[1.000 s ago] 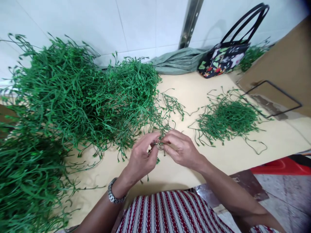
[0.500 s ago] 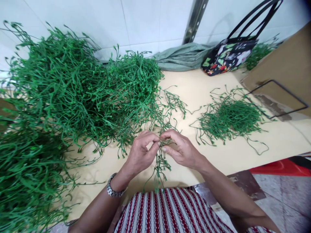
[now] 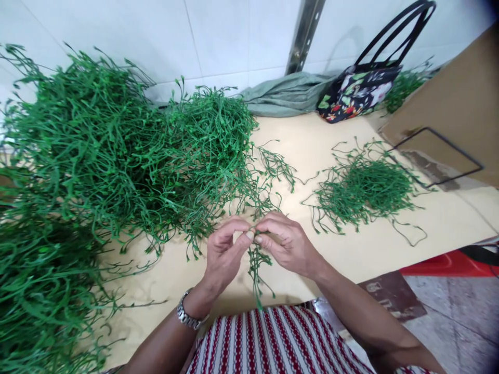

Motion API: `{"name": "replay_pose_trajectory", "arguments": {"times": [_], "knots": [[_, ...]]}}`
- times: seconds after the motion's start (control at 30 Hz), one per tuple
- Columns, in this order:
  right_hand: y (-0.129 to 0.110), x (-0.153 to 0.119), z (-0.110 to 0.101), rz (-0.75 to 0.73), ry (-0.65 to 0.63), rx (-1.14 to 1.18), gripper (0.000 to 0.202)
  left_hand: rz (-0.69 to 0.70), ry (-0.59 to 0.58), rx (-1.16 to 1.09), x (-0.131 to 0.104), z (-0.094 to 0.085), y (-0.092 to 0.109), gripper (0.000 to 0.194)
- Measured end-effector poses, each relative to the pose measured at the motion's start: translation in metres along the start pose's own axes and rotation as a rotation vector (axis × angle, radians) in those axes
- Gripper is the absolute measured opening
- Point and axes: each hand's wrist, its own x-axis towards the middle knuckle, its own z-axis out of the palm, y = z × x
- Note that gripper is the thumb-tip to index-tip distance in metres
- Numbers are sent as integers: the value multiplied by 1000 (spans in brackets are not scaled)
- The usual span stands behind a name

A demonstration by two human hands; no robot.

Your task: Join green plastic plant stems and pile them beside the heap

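Observation:
My left hand (image 3: 225, 255), with a metal watch on its wrist, and my right hand (image 3: 291, 244) meet at the front of the table. Thumb and forefinger of each are pinched on a thin green artificial-looking plant sprig (image 3: 255, 269). Its branched stems, with small bud-like tips, hang below my fingers toward my striped top. The exact spot between the fingertips is mostly hidden. Just beyond my hands lie loose green stems (image 3: 276, 163), which run into a large heap of the same stems (image 3: 117, 140) on the left.
A smaller pile of stems (image 3: 368, 187) lies to the right on the cream table (image 3: 296, 291). Behind it are a cardboard piece (image 3: 452, 114), a black wire frame (image 3: 454, 136) and a floral bag (image 3: 358, 93). Grey-green cloth (image 3: 288, 93) lies along the tiled wall.
My hands have drawn closer together, fingertips now touching around the sprig. My left hand has tilted more upright. The view has shifted slightly; the piles look unchanged.

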Motion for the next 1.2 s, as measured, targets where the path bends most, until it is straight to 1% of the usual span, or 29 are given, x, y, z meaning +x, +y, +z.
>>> {"name": "replay_pose_trajectory", "arguments": {"times": [0.07, 0.13, 0.23, 0.3, 0.47, 0.63, 0.73, 0.8, 0.87, 0.93, 1.07, 1.13, 1.2], "knots": [[1, 0, 3, -15, 20, 27, 11, -88, 50, -151, 0, 5, 0, 6], [2, -1, 6, -16, 45, 70, 14, -177, 97, -252, 0, 10, 3, 11], [4, -2, 10, -9, 86, 155, 17, -282, 139, -355, 1, 15, 8, 15], [4, -2, 13, -5, 103, 200, 17, -326, 155, -397, 1, 15, 11, 14], [3, -3, 14, 1, 115, 260, 16, -361, 166, -454, 0, 15, 14, 10], [1, -2, 13, 5, 101, 289, 21, -367, 168, -421, 0, 18, 18, 13], [2, 0, 11, 6, 78, 313, 23, -344, 160, -398, 1, 19, 18, 15], [3, 0, 9, 44, 61, 309, 21, -308, 155, -343, 2, 17, 16, 16], [3, 0, 6, 76, 44, 248, 18, -252, 128, -226, 2, 14, 14, 15], [3, 0, 3, 55, 34, 104, 14, -197, 64, -28, 2, 10, 13, 13], [1, -1, -4, -45, 21, -206, 11, -88, -77, 433, 2, 4, 17, 14], [0, -1, -7, -56, -10, -242, 12, -43, -144, 565, 2, 2, 21, 13], [0, -1, -9, -32, -54, -180, 13, -15, -215, 628, 3, 0, 24, 12]]}}
